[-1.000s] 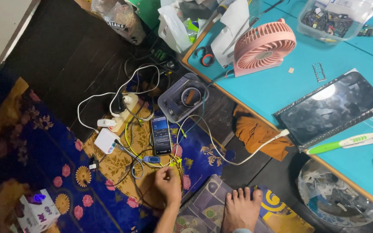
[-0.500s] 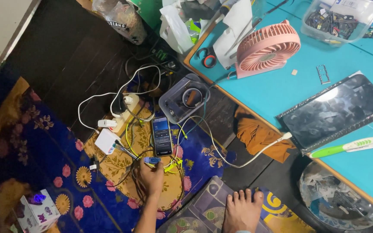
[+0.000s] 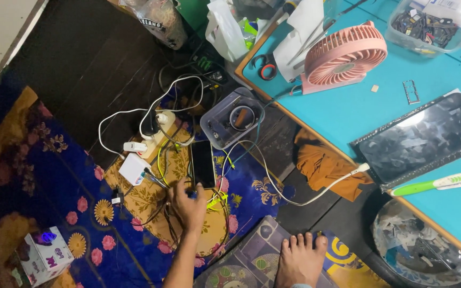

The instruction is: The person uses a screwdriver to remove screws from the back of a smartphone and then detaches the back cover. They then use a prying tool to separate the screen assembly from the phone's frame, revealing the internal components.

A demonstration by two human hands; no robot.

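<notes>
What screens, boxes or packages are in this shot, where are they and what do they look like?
Phone: dark upright screen on the mat, by the hand.
Tablet: large dark rectangle on the teal table.
Small box: white with purple, bottom left.
Plastic bag: clear, printed, top.

phone [image 3: 203, 164]: on the rug [image 3: 54, 176], just behind the hand [image 3: 188, 205]
power strip [image 3: 155, 133]: at the rug's far edge
fan [image 3: 344, 55]: on the table [image 3: 342, 112], right

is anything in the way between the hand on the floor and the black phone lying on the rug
Nothing visible blocks it. The hand is already at the bottom end of the flat black phone, fingers among the yellow cables tangled there. Which hand it is cannot be told.
</notes>
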